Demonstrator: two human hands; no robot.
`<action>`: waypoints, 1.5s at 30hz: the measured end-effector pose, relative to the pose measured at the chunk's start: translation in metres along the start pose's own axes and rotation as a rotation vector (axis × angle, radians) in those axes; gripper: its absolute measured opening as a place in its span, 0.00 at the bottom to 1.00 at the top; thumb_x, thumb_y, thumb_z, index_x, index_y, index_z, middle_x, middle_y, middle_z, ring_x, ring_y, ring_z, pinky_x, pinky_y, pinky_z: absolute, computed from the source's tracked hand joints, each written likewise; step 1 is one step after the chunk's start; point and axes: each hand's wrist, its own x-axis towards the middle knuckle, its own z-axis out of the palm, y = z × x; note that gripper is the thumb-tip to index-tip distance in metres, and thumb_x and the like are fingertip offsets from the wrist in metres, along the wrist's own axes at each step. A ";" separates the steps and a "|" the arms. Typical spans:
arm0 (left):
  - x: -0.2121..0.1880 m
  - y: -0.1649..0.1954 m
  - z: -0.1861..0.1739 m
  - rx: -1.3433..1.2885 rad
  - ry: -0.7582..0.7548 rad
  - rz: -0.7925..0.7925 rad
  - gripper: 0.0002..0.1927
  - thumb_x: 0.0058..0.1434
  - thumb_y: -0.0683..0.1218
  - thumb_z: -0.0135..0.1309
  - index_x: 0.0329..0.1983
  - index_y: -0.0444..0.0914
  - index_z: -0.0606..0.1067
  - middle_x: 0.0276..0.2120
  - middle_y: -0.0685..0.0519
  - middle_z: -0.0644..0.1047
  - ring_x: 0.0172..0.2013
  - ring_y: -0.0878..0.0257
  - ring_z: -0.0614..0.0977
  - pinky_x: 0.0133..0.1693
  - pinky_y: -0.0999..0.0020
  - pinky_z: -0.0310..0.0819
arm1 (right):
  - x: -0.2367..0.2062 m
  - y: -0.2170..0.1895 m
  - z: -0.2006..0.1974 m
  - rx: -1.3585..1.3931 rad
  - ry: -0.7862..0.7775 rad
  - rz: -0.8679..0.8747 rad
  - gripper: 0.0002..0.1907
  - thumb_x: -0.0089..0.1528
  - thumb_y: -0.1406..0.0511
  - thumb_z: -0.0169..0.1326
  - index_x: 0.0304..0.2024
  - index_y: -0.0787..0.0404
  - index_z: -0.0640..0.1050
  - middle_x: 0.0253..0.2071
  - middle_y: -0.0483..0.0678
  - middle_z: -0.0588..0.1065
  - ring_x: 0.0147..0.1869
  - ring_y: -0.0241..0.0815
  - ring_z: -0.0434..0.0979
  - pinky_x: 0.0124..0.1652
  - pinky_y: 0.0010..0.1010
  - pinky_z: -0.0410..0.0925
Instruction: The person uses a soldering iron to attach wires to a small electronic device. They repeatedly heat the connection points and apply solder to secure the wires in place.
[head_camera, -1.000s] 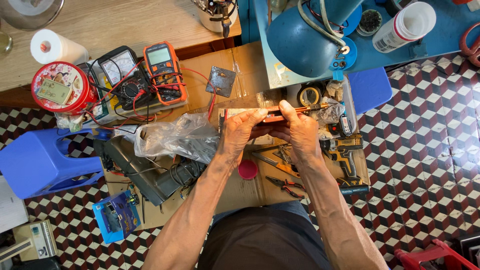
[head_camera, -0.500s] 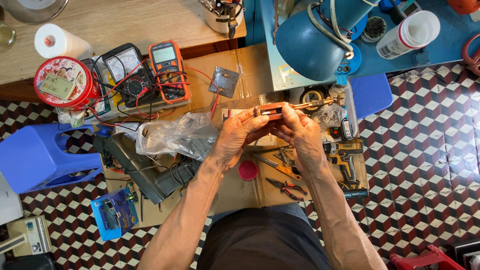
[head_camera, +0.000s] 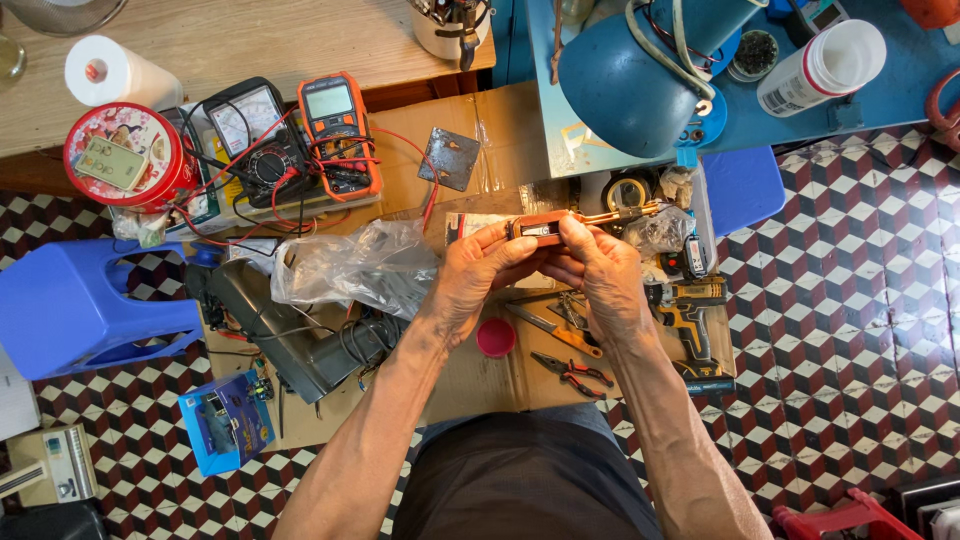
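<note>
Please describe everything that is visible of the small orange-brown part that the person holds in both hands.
The orange-brown part is a small, longish block, apparently plastic, with a pale rectangular window or label on its upper face. Thin brass-coloured metal strips reach from its right end toward the tape roll. It lies about level above the cardboard sheet, lifted off it. The left hand pinches its left end, and the right hand its right end; fingers hide its underside.
</note>
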 end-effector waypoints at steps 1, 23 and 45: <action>0.000 0.000 -0.001 -0.009 0.000 0.004 0.21 0.66 0.48 0.56 0.60 0.35 0.75 0.52 0.49 0.81 0.53 0.64 0.82 0.60 0.67 0.74 | 0.001 0.000 0.001 0.009 -0.001 0.006 0.21 0.66 0.57 0.54 0.51 0.69 0.77 0.46 0.55 0.80 0.46 0.43 0.84 0.49 0.33 0.78; -0.016 -0.001 -0.004 0.408 0.160 0.199 0.32 0.56 0.47 0.66 0.64 0.37 0.72 0.44 0.54 0.80 0.45 0.69 0.80 0.46 0.75 0.77 | -0.025 -0.006 0.026 0.475 0.047 0.342 0.24 0.66 0.53 0.51 0.57 0.61 0.75 0.52 0.53 0.77 0.55 0.47 0.79 0.58 0.45 0.72; 0.060 -0.008 0.013 -0.019 0.059 0.107 0.22 0.64 0.44 0.61 0.59 0.33 0.74 0.51 0.50 0.81 0.52 0.65 0.80 0.60 0.68 0.71 | -0.021 -0.042 -0.034 -0.577 0.309 -0.244 0.16 0.70 0.60 0.53 0.52 0.64 0.82 0.41 0.49 0.81 0.41 0.35 0.76 0.39 0.22 0.70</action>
